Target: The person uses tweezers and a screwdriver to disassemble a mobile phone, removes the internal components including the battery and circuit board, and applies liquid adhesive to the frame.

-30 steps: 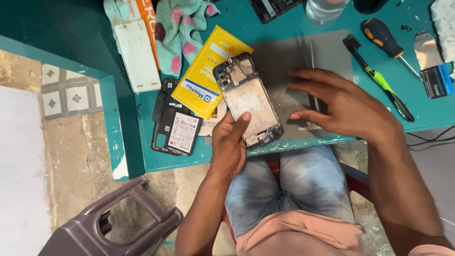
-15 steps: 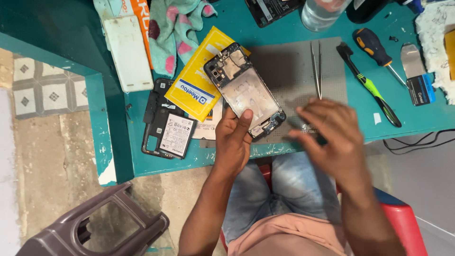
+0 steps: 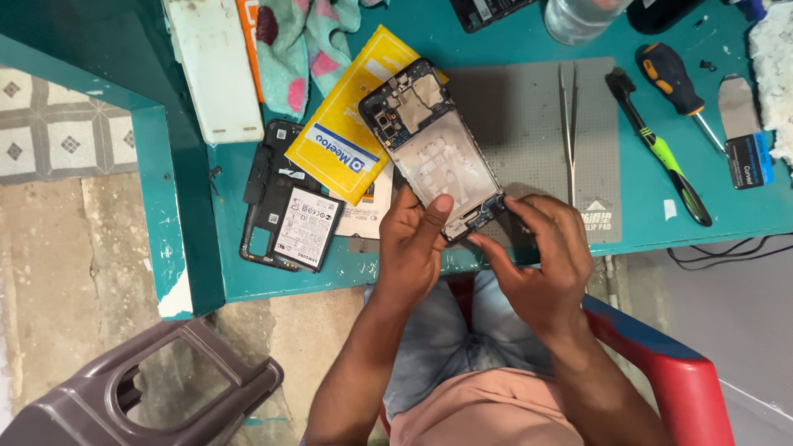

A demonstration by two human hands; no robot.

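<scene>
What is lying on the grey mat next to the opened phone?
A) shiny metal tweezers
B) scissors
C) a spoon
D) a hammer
A: thin metal tweezers lie on the grey mat, just right of the opened phone frame that the left hand and right hand are holding.

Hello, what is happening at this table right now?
A seated person is working on an opened phone frame at a teal table. The left hand holds its lower end, thumb on top. The right hand touches the bottom edge with its fingertips. Tweezers and screwdrivers lie unused nearby.
</scene>
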